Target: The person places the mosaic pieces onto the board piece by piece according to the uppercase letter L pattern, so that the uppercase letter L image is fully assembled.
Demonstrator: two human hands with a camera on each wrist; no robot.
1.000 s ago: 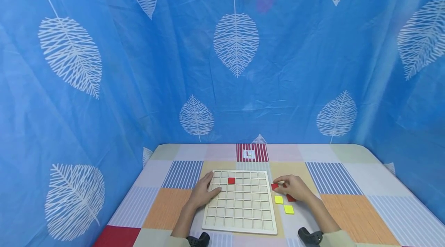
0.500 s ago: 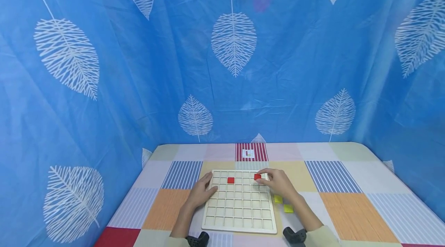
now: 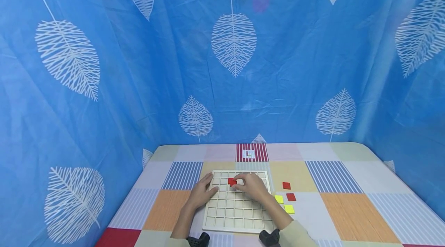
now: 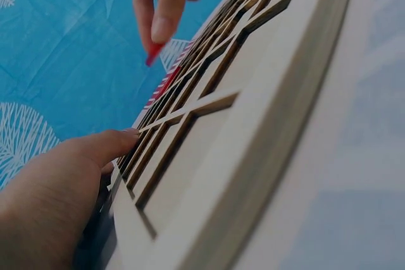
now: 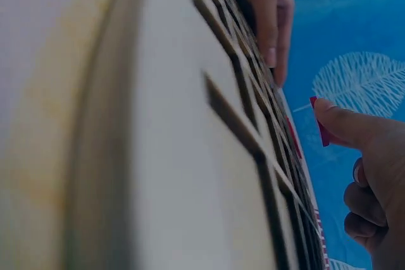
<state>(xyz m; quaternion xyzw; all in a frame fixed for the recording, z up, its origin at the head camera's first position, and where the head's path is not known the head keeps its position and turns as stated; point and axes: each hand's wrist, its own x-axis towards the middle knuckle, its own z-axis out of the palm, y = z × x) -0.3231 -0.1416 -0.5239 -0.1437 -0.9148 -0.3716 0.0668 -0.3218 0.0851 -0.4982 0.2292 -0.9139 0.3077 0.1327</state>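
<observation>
A pale wooden grid board (image 3: 240, 222) lies flat on the table. My left hand (image 3: 201, 192) rests at its left edge, the thumb reaching over the rim and the other fingers extended along the side. Over the upper part of the board, my right hand (image 3: 253, 186) pinches a small red square tile (image 5: 320, 122) between thumb and fingers. In the right wrist view the held tile is clear of the board's surface. Another red tile (image 3: 230, 180) sits in a cell near the top, partly overlapped by the held one in the head view.
Right of the board lie two loose red tiles (image 3: 286, 185) and two yellow tiles (image 3: 289, 209). A small card (image 3: 248, 154) with a grid and coloured marks lies behind the board. A patchwork cloth (image 3: 344, 216) covers the table; blue leaf-print curtains (image 3: 278, 85) surround it.
My right hand has picked up a red tile from right of the board and carried it left across the board to beside the placed red tile. The left hand stays nearly still.
</observation>
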